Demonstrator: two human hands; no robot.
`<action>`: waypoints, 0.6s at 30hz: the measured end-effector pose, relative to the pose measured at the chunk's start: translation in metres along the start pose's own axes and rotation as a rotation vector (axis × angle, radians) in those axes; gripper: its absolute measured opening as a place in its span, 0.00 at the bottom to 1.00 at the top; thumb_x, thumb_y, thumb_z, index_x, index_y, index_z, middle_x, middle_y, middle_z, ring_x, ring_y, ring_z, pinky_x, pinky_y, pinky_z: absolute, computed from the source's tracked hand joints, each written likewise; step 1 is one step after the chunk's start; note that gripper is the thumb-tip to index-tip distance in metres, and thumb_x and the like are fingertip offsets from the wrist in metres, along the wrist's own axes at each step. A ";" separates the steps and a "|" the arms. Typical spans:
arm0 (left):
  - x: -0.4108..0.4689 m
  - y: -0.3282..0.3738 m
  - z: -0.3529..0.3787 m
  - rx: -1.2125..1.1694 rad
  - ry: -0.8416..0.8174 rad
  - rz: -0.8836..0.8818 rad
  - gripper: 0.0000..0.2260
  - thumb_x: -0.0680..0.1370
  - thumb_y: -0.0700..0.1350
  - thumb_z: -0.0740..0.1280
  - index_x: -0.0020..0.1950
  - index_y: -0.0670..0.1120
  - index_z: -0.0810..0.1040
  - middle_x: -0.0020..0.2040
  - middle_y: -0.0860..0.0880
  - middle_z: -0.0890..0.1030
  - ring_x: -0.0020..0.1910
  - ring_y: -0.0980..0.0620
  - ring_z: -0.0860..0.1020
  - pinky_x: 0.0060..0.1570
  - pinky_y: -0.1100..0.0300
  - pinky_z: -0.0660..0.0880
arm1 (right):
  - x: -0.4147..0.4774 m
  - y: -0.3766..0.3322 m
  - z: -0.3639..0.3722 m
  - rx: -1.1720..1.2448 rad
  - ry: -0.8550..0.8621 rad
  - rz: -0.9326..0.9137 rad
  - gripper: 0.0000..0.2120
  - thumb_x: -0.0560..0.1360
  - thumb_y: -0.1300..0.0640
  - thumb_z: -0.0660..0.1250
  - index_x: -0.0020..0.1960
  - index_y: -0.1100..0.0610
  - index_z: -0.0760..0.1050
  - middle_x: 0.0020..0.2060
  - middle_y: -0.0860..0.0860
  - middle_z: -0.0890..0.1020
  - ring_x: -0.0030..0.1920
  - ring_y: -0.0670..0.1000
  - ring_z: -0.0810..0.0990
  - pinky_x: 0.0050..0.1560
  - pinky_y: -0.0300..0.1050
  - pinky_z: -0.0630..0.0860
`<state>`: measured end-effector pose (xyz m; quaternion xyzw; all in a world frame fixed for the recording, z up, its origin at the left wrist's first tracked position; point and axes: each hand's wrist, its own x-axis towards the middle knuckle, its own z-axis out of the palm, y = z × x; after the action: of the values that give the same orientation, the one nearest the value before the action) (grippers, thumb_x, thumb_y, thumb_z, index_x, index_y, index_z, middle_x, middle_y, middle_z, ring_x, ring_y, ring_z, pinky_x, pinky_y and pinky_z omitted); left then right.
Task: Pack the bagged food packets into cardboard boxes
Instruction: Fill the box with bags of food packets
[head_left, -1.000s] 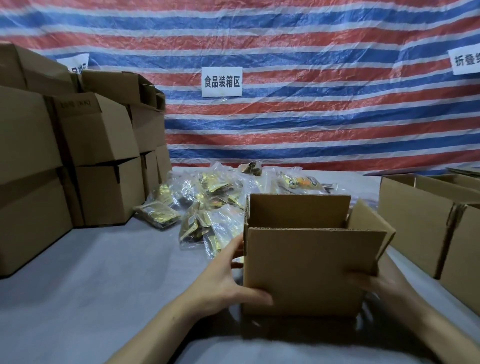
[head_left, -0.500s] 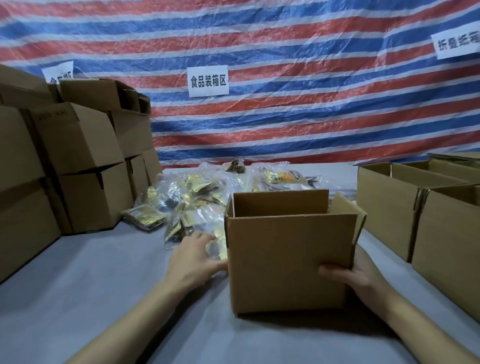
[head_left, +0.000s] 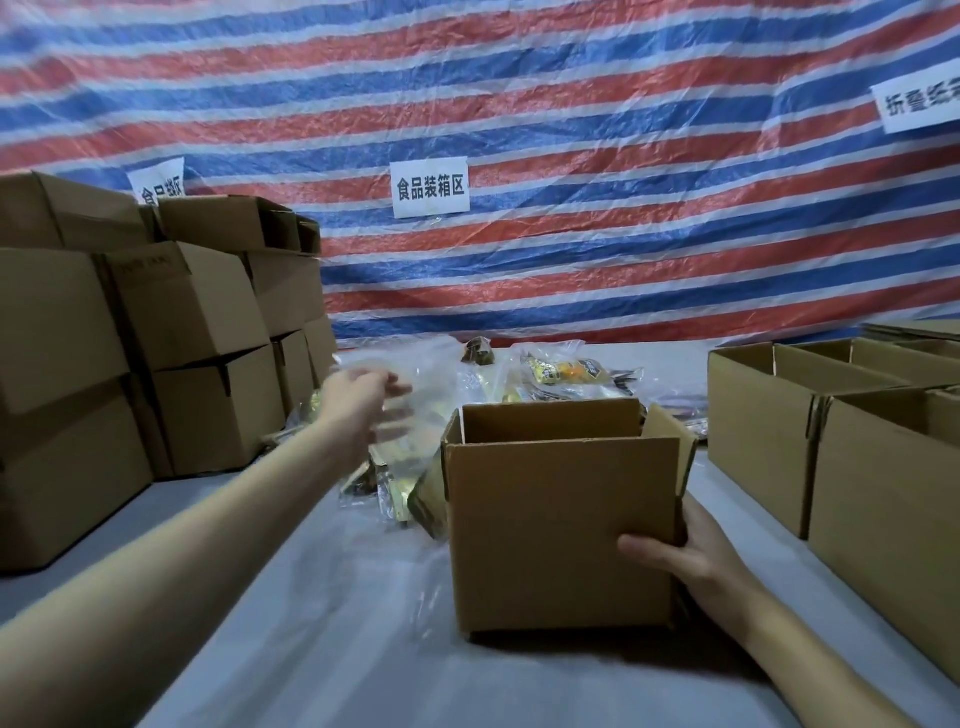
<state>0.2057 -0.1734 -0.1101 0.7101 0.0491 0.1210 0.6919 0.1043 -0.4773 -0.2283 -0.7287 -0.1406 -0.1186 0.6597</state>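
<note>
An open cardboard box stands on the grey table, flaps up; its inside is hidden from here. My right hand grips its right front corner, thumb on the front face. My left hand is raised left of the box and holds a clear bag of gold food packets, which hangs blurred beside the box's left wall. More bagged packets lie heaped behind the box.
Shut cardboard boxes are stacked along the left. Open boxes stand in a row on the right, close to my right arm. A striped tarp with a white sign closes off the back.
My left hand left the box's side, reached into the pile and lifted a clear bag up beside the box. My right hand kept its hold on the box.
</note>
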 end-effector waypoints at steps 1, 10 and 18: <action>-0.002 0.011 0.000 -0.013 -0.006 0.019 0.07 0.85 0.39 0.59 0.51 0.44 0.76 0.52 0.42 0.83 0.48 0.42 0.83 0.43 0.50 0.82 | 0.000 0.000 0.000 0.002 -0.004 -0.002 0.34 0.59 0.51 0.78 0.64 0.46 0.73 0.54 0.42 0.85 0.55 0.45 0.84 0.47 0.37 0.80; -0.027 0.095 0.011 -0.107 0.015 0.329 0.09 0.87 0.44 0.57 0.52 0.45 0.76 0.48 0.46 0.85 0.50 0.44 0.85 0.51 0.49 0.82 | -0.001 -0.001 0.003 0.017 -0.045 -0.036 0.39 0.56 0.43 0.78 0.65 0.51 0.74 0.55 0.46 0.85 0.56 0.48 0.84 0.51 0.39 0.80; -0.045 0.157 0.031 -0.252 -0.019 0.432 0.08 0.87 0.45 0.56 0.54 0.48 0.74 0.50 0.50 0.85 0.51 0.48 0.86 0.49 0.52 0.82 | 0.000 0.003 0.003 0.040 -0.069 -0.022 0.39 0.58 0.44 0.79 0.66 0.52 0.74 0.57 0.49 0.85 0.58 0.51 0.84 0.53 0.44 0.81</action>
<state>0.1543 -0.2198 0.0407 0.6133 -0.1257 0.2647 0.7335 0.1056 -0.4742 -0.2312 -0.7174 -0.1736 -0.0979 0.6676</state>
